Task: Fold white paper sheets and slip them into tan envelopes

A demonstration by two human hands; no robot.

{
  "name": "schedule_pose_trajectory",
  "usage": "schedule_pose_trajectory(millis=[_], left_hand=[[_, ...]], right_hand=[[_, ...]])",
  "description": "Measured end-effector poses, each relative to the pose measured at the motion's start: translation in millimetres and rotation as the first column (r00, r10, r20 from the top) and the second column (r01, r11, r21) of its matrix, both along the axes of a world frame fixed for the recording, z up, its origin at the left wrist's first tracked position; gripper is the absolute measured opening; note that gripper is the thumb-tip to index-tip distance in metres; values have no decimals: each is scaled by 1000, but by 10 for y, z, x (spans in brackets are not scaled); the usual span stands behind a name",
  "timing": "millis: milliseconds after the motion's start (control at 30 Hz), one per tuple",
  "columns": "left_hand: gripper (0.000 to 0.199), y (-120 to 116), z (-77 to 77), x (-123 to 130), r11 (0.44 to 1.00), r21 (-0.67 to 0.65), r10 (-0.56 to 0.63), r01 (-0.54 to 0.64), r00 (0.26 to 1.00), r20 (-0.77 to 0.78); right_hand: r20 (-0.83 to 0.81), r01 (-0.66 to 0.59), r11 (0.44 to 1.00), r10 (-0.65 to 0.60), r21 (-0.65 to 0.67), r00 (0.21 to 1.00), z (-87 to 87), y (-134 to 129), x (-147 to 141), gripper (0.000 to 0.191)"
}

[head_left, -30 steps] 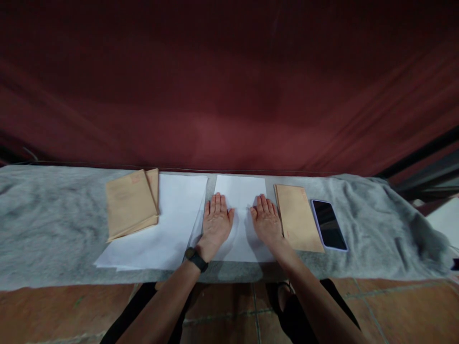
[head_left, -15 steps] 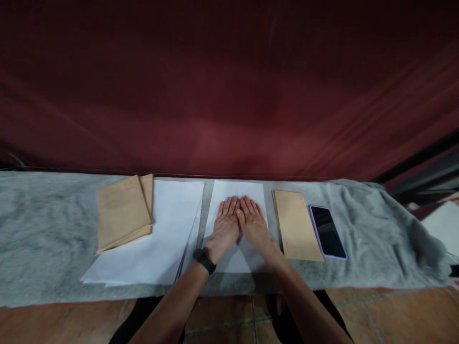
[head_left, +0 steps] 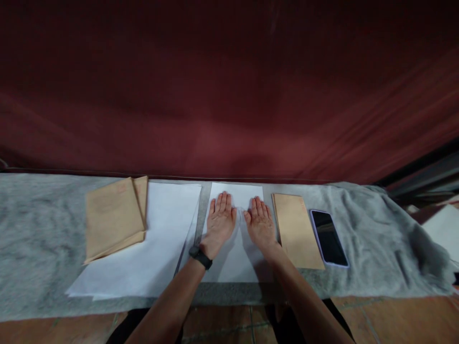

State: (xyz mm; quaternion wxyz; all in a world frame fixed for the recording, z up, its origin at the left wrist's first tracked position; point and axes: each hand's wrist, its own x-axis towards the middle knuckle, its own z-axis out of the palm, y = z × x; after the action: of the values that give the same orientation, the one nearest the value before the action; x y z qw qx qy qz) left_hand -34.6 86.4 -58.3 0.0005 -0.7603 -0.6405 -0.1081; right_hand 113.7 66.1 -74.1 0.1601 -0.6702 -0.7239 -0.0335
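Note:
A white sheet of paper point(head_left: 234, 267) lies flat in front of me on a grey cloth. My left hand point(head_left: 221, 220) rests palm down on its left half, fingers stretched out, with a dark watch point(head_left: 201, 257) on the wrist. On the right half my right hand point(head_left: 261, 224) lies palm down too, its fingers extended. A strip of bare paper shows between the two thumbs. Just right of my right hand are stacked brown envelopes point(head_left: 297, 231). Neither hand grips anything.
Left of the sheet, a pile of larger white papers point(head_left: 168, 229) carries several brown envelopes point(head_left: 113, 217). A phone point(head_left: 329, 237) with a purple edge lies at the right. The grey cloth point(head_left: 373, 239) covers the narrow surface, and a dark red covering point(head_left: 229, 119) rises behind it.
My hands have moved apart, from touching at the sheet's middle out toward its left and right sides. Both stay flat on the paper. The view has shifted slightly.

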Motion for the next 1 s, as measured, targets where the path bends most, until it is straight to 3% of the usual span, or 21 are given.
schedule_pose_trajectory(millis=[300, 533, 833, 1000], left_hand=[[61, 62, -49, -87, 988, 62, 138, -140, 990, 32], [63, 106, -37, -143, 974, 80, 204, -210, 976, 77], [57, 250, 105, -80, 995, 95, -3, -9, 993, 122], [54, 266, 132, 24, 994, 16, -105, 104, 990, 91]], right_hand=[[14, 74, 993, -75, 89, 997, -51, -15, 54, 60], [-12, 110, 993, -110, 42, 994, 2, -5, 55, 56], [-135, -22, 997, 12, -73, 991, 157, 240, -37, 58], [-156, -82, 989, 62, -125, 986, 193, 358, -140, 54]])
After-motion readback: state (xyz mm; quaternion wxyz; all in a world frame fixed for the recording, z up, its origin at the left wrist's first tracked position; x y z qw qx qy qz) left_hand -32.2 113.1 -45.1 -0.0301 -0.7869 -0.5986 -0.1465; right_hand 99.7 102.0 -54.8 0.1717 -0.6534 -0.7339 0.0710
